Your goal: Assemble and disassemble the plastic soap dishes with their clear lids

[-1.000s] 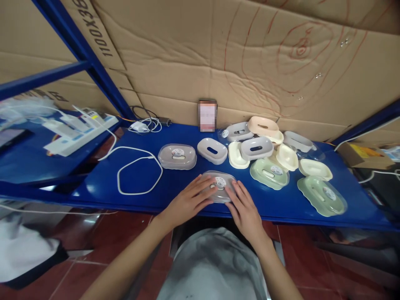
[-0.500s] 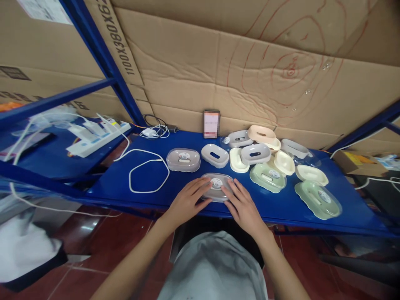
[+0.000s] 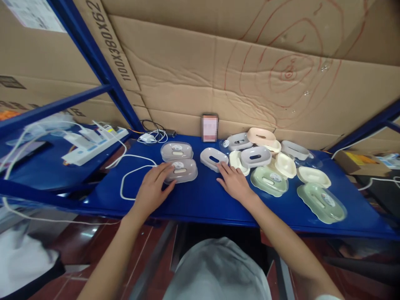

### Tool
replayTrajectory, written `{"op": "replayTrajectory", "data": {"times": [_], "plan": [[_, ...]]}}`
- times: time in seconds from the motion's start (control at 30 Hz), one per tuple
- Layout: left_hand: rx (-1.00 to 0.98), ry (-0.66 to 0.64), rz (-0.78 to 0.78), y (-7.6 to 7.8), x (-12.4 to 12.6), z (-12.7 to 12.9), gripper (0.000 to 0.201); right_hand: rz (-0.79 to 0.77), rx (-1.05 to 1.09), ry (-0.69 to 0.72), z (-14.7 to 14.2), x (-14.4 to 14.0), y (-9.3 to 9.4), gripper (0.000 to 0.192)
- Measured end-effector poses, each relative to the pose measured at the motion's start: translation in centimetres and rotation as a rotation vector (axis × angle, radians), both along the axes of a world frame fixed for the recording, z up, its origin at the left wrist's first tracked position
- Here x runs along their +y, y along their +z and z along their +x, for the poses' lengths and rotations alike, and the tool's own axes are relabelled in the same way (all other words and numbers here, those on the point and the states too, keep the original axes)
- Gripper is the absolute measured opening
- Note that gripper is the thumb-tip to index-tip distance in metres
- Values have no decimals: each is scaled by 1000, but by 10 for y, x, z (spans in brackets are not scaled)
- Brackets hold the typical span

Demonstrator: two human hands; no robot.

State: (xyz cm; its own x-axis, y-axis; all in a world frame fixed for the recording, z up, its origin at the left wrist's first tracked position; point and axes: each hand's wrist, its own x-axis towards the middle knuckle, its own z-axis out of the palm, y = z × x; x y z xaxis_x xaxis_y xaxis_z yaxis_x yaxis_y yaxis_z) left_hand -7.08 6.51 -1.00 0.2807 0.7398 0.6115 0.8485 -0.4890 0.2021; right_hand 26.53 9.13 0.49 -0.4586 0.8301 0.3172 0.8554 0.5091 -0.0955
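Note:
My left hand (image 3: 153, 188) rests on the blue shelf (image 3: 200, 200) with its fingers on the near edge of a grey lidded soap box (image 3: 181, 169). A second grey lidded soap box (image 3: 176, 151) lies just behind it. My right hand (image 3: 233, 183) lies flat, fingers spread, its fingertips at the near rim of a white soap dish with a slot (image 3: 214, 158). To the right sits a heap of dishes and lids in grey, cream, peach and green (image 3: 268, 160).
A white cable loop (image 3: 131, 175) lies left of my left hand. A power strip with plugs (image 3: 93, 143) sits on the lower left shelf. A small phone (image 3: 209, 128) leans on the cardboard wall. Two green lidded dishes (image 3: 320, 202) lie at the right.
The grey lidded box that lay under both hands at the front edge now sits further left and back, beside the other grey box. My right hand has gone to the white slotted dish.

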Motion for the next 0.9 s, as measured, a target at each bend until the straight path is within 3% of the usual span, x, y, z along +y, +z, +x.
{"op": "replayTrajectory", "data": {"times": [0.07,0.17,0.27,0.37,0.53,0.63,0.73,0.9], "plan": [[-36,11,63,0,-1,12,41,-23,-4,27,0,-3,1,42],[-35,-97,60,-2,-8,44,44,-18,32,53,13,-18,3,36],[63,-212,-72,-6,-12,75,42,60,86,-95,28,-30,-2,44],[59,-281,-162,-11,-10,89,29,53,109,-204,37,-39,-12,46],[-192,-282,-141,-8,-17,88,27,-94,304,-83,51,-62,-20,19],[-211,-321,-143,-5,-24,91,28,-138,408,59,58,-78,-22,12],[-159,-380,-154,-7,-25,99,28,-103,476,66,63,-88,-25,22],[-78,-488,-184,-6,-10,117,27,-133,435,18,65,-86,-24,64]]}}
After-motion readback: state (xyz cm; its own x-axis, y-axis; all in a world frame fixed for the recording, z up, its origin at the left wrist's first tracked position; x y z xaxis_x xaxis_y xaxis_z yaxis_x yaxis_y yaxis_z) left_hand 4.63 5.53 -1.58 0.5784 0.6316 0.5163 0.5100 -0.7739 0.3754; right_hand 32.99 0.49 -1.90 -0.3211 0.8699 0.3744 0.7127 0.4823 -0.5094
